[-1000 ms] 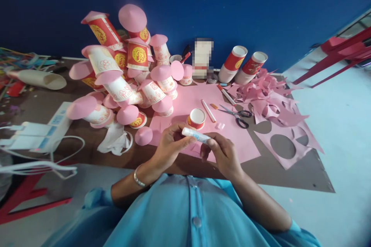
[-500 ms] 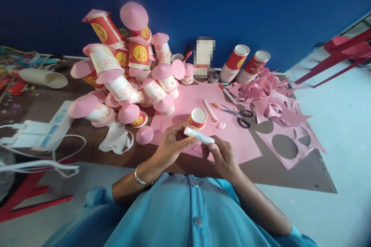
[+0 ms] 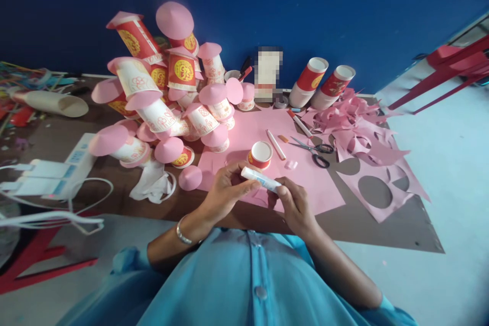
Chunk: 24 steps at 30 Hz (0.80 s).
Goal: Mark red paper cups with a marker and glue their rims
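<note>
Between my two hands a white glue stick with a blue-printed label lies nearly level, tilted down to the right. My left hand pinches its left end with thumb and fingers, and my right hand grips its right end. Just beyond the glue stick stands a red and white paper cup, its open mouth up. Pink paper spreads beneath. A small pale pink piece, perhaps a cap, lies to the right of the cup. A pink paper cone rests left of my left hand.
Several paper cups with pink cone tops are piled at the left. Scissors, a white marker and an orange-ended marker lie on the paper. Cut pink scraps and two cup stacks stand right. A power strip sits left.
Both hands hold the glue stick almost as before; its right end has shifted slightly left and down. The cups, scissors and paper stay in place.
</note>
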Each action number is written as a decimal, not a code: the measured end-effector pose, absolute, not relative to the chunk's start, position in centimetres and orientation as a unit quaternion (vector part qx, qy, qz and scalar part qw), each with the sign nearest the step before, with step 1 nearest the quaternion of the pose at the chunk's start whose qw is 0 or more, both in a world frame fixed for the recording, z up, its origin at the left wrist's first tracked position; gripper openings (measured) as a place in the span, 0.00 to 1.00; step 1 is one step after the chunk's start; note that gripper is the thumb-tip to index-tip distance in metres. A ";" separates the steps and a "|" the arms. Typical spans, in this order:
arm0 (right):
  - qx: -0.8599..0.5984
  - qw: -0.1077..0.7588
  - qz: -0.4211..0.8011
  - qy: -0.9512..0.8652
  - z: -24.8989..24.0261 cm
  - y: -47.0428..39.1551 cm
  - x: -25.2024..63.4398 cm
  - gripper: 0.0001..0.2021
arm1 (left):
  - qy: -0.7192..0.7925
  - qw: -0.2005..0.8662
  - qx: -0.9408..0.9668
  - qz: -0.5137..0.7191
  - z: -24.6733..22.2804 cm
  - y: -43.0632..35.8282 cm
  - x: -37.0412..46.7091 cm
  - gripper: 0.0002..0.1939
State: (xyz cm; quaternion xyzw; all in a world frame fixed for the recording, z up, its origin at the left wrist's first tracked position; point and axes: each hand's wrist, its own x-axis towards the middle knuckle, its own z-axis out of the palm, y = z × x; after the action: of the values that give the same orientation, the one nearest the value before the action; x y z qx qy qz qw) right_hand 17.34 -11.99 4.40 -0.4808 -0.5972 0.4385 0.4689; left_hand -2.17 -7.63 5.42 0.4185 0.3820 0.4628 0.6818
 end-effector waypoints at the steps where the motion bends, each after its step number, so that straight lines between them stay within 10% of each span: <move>1: -0.480 0.466 0.453 -0.589 4.4 -11.9 17.4 0.31 | 0.382 0.682 0.418 0.463 5.5 -7.6 -2.1 0.18; 24: -0.417 0.560 0.543 -0.466 3.7 -12.1 16.5 0.18 | 0.370 0.666 0.464 0.452 5.0 -7.7 -2.2 0.21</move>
State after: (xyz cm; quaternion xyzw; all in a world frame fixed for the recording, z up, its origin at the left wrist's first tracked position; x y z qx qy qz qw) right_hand 16.55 -12.10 3.66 -0.4174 -0.4656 0.5433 0.5601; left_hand -2.16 -7.73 5.04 0.4643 0.3703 0.4516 0.6659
